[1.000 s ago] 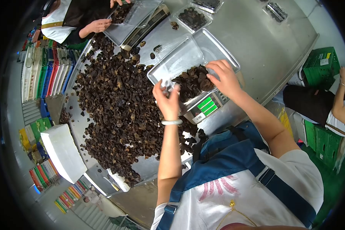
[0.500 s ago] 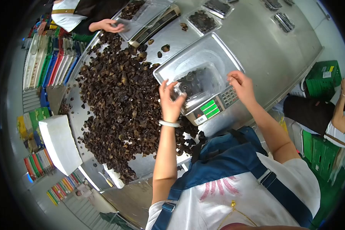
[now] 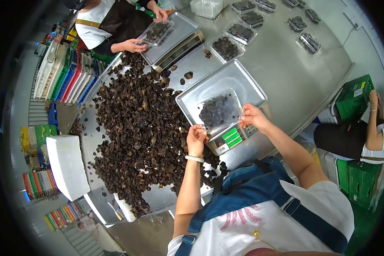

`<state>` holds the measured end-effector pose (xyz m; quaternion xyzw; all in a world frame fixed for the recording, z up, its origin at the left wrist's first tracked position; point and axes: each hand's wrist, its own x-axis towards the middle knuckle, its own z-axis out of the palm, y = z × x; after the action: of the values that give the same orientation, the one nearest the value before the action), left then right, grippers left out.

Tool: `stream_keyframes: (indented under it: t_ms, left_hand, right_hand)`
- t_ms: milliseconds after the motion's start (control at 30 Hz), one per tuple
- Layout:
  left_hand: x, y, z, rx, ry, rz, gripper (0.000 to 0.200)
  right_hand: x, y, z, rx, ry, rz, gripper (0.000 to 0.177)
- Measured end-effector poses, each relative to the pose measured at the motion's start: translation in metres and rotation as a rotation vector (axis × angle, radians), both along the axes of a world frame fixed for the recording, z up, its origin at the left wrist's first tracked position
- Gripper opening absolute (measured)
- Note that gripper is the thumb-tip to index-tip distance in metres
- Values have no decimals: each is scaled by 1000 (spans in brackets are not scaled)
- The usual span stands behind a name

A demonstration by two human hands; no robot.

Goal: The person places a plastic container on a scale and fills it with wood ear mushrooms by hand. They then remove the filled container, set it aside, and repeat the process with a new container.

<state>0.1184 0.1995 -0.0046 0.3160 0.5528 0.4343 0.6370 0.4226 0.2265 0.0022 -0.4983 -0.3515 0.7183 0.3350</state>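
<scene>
A clear plastic box (image 3: pixel 232 101) of dark wood ear mushrooms (image 3: pixel 214 113) sits over the steel pan (image 3: pixel 251 79) of a digital scale, overlapping its near side. My left hand (image 3: pixel 196 138) pinches the near left corner of the box, thumb and fingers together. At the near right corner, my right hand (image 3: pixel 251 117) grips the edge the same way. Between my hands, three green displays (image 3: pixel 232 137) light the front panel of the scale, and my right hand covers part of the keypad.
A big heap of loose wood ear mushrooms (image 3: pixel 136 128) spreads left of the scale. Past it, a co-worker (image 3: pixel 111 25) handles another box (image 3: pixel 158 33) by a second scale (image 3: pixel 181 42). Filled boxes (image 3: pixel 226 48) stand at the back; a white foam block (image 3: pixel 66 166) is far left.
Both hands have closed onto the box's near corners; before, the fingers were spread around it. The co-worker now has a filled box in both hands over the second scale.
</scene>
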Motion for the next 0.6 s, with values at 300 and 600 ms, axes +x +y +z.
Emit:
stream_keyframes:
  t_ms: [300, 600]
  left_hand:
    - [-11, 21, 6, 160, 163, 165, 35]
    - [-14, 28, 10, 79, 272, 311, 22]
  right_hand:
    - [165, 19, -20, 309, 346, -843, 28]
    - [138, 266, -18, 588, -434, -354, 46]
